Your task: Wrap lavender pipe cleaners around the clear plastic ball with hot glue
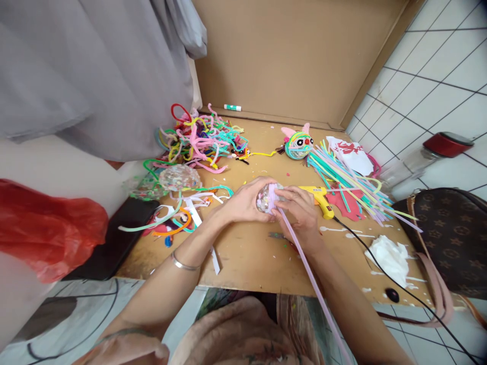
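Note:
Over the middle of the table, my left hand [249,200] is closed around a small clear ball [262,202] with coloured bits inside. My right hand [299,210] pinches a lilac pipe cleaner [294,238] against the ball's right side. Part of that pipe cleaner wraps the ball as a band; its long free end hangs down across my right forearm. Just right of my right hand lies a yellow glue gun [323,200], its black cord running to the lower right. A tool partly hidden under my right hand cannot be made out.
A tangled pile of pipe cleaners [201,134] is at the back left, near clear plastic balls [178,177]. A decorated ball with eyes [299,144] and straight pipe cleaners [350,177] are at the right. Nearby are a crumpled tissue [390,258], a brown bag [449,238] and a glass bottle [422,159].

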Available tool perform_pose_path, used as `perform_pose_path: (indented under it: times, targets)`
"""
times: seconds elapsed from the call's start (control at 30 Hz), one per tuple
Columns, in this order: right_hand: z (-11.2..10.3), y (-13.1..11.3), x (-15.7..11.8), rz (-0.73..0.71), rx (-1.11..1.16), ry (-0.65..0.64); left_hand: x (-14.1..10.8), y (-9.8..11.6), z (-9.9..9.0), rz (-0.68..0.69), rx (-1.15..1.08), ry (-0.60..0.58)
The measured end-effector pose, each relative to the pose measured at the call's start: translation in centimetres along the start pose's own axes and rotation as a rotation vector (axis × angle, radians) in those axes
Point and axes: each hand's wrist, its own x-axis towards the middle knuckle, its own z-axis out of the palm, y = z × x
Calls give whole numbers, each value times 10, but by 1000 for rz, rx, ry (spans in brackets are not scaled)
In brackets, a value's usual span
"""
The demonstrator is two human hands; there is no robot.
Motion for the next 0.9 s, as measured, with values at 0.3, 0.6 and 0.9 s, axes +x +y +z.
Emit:
perform_pose_path:
  times: [0.3,0.6,0.9]
  targets:
    - [0,0,0,-2,8,5,0,1,-1,6,2,-2]
    - [-1,-2,1,2,19,-7,1,4,-3,-41,2,-43]
    - [-1,-2,0,24,16,-16,1,2,-2,-42,-5,-33]
